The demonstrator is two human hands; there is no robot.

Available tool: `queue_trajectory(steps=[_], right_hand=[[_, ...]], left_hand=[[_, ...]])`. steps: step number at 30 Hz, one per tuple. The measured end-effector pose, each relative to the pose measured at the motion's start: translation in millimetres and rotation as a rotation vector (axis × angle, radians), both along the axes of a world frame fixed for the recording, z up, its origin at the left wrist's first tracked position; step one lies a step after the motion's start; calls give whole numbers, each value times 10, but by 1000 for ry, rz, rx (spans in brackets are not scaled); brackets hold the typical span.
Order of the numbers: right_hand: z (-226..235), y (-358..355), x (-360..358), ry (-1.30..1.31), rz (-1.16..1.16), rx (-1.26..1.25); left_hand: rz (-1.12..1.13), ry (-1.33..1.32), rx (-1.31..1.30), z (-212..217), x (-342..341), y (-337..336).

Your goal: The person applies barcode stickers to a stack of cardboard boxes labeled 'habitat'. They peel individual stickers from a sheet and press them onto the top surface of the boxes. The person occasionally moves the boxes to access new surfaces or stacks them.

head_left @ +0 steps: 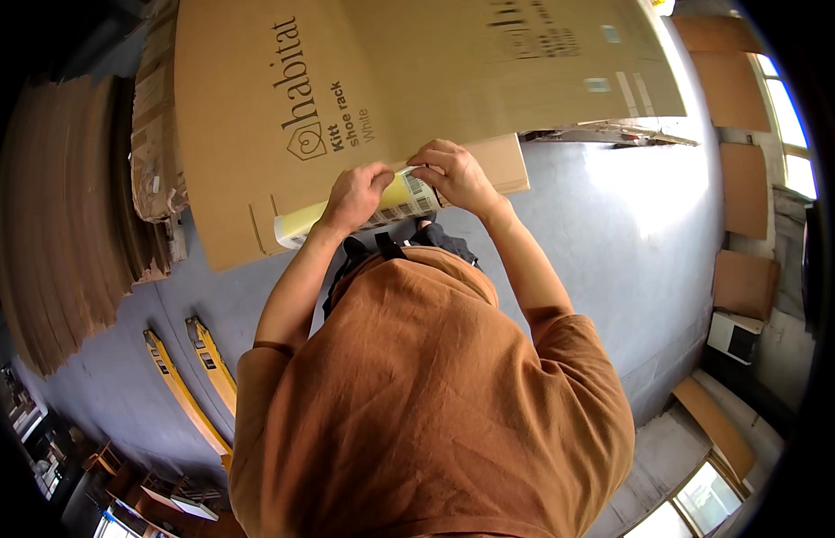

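Observation:
In front of my body is a curled sheet of labels [398, 195], yellow on one side, with a white side that bears printed barcodes. My left hand [356, 197] is closed on the sheet near its middle, thumb and fingers together. Close by on the right, my right hand [455, 177] pinches the sheet's upper right end. Just beyond the hands, a large brown printed cardboard sheet [247, 117] extends away from me. Part of the label sheet is hidden behind my left hand.
Stacked flat cardboard [63, 215] stands on the left, next to a worn, taped cardboard bundle [157, 117]. Two yellow forks [189, 403] lie low on the grey floor [606, 260] at the left. Cardboard pieces [745, 188] lean along the right wall.

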State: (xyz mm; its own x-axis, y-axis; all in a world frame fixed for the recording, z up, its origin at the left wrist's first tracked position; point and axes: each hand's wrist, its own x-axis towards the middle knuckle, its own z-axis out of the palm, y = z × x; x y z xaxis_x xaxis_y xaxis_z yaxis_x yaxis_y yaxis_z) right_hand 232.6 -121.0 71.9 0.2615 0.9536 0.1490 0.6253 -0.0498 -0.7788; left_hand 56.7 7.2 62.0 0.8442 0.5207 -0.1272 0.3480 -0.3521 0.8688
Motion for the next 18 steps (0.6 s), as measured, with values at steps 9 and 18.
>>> queue_trajectory(steps=[9,18], right_hand=[[11,3,121,-99,-50,199],[-832,901,1327,60,-294,10]], left_hand=[[47,90,128,-96,359,31],[-164,-96,407,-634,932,163]])
